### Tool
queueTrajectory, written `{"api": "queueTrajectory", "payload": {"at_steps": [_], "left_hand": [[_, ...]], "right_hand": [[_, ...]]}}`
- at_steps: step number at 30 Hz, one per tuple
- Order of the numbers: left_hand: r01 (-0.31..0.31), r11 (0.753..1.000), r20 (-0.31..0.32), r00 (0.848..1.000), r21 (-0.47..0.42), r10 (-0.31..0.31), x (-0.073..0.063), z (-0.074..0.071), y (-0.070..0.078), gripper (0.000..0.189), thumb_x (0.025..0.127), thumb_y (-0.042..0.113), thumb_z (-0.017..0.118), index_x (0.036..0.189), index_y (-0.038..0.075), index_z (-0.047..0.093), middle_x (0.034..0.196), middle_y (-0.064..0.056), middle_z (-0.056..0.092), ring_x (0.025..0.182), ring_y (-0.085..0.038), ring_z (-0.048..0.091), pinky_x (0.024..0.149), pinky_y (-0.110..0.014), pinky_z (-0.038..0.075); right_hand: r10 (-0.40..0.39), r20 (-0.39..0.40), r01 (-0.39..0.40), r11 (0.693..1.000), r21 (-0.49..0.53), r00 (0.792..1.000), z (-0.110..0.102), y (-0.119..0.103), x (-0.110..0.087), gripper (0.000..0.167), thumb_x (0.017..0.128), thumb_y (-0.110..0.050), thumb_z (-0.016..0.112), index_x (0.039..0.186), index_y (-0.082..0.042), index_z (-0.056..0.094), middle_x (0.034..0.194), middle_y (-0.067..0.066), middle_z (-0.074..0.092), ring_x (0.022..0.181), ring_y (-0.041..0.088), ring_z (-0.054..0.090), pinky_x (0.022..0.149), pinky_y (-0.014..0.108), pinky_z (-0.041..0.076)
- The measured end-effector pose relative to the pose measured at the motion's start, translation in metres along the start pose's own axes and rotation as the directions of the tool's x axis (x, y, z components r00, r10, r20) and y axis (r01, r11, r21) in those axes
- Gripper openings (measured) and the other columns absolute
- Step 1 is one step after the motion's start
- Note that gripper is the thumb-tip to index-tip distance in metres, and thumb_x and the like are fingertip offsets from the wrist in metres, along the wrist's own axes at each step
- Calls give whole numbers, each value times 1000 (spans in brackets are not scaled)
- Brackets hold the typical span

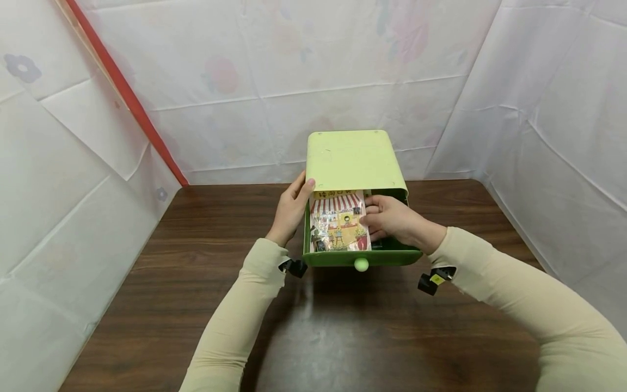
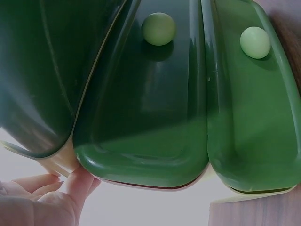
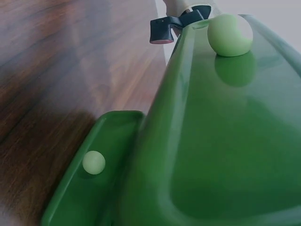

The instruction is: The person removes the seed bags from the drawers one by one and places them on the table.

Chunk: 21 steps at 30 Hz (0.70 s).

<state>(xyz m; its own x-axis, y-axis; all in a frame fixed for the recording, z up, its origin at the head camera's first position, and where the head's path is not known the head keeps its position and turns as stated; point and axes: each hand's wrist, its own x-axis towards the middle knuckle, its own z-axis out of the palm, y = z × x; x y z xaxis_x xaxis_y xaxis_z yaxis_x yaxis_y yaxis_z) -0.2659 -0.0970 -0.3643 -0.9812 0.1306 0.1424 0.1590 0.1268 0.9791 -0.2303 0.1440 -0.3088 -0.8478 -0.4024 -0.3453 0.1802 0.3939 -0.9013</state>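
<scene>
A small green drawer cabinet (image 1: 355, 160) with a pale lime top stands at the back of the table, its top drawer (image 1: 392, 257) pulled out. In the drawer lies a glossy illustrated packet (image 1: 338, 223) with a striped awning print, its far end just below the cabinet top's front edge. My left hand (image 1: 290, 209) rests along the cabinet's left side, thumb at the top's edge; in the left wrist view its fingers (image 2: 77, 186) touch the shell. My right hand (image 1: 394, 220) reaches into the drawer and pinches the packet's right edge. The right wrist view hides this hand behind the drawer front (image 3: 235, 141).
Two lower drawers with round knobs, one an upper knob (image 2: 159, 29) and one a lower knob (image 2: 255, 42), sit closed. Brown wood tabletop (image 1: 367, 337) spreads in front. White patterned sheets (image 1: 274, 81) hang behind and at both sides, with a red strip (image 1: 127, 92) at left.
</scene>
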Motion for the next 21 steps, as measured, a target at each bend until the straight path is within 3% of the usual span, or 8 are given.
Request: {"api": "queueTrajectory", "payload": {"at_steps": [6,11,12,15,18,21], "left_hand": [[-22,1000,-12,1000,-8,22,-1,0,1,65,101,51,48,156,21,28,161,2,28,148,-17,30,119,-39,31],[-23,1000,-19,1000,-5,23,0,0,1,65,101,49,48,156,20,28,161,2,29,148,-17,29,119,-39,30],[-23,1000,-21,1000,-5,23,0,0,1,65,101,49,48,156,20,28,161,2,29,148,-17,29,119,-39,30],[-16,1000,-16,1000,-4,16,-2,1,5,65,101,49,47,156,19,27,161,1,27,148,-18,28,120,-39,30],[-13,1000,-14,1000,-4,13,-2,1,4,66,101,50,47,156,20,27,162,1,27,148,-18,28,120,-40,30],[-16,1000,-21,1000,0,16,-1,1,1,68,100,52,47,156,21,27,161,2,27,148,-17,28,119,-40,30]], "right_hand": [[-10,-53,11,1000,11,999,-2,-3,-1,61,100,-4,49,152,5,19,65,-7,33,71,10,54,71,31,58],[-8,-51,11,999,45,999,-5,-6,-5,61,101,-4,48,153,5,18,62,-8,30,63,8,43,67,28,54],[-7,-51,10,998,56,999,-6,-7,-6,60,101,-4,48,153,5,19,63,-9,34,64,7,47,67,27,54],[-4,-37,7,996,86,999,-10,-9,-9,57,101,-6,47,151,6,23,73,-7,47,69,6,53,70,26,54],[8,-14,-6,992,123,1000,-15,-10,-11,53,102,-8,47,149,6,28,96,-2,60,79,6,62,76,26,56],[19,11,-21,986,164,1000,-18,-10,-14,52,102,-9,47,149,5,29,108,3,62,85,7,65,80,27,57]]}}
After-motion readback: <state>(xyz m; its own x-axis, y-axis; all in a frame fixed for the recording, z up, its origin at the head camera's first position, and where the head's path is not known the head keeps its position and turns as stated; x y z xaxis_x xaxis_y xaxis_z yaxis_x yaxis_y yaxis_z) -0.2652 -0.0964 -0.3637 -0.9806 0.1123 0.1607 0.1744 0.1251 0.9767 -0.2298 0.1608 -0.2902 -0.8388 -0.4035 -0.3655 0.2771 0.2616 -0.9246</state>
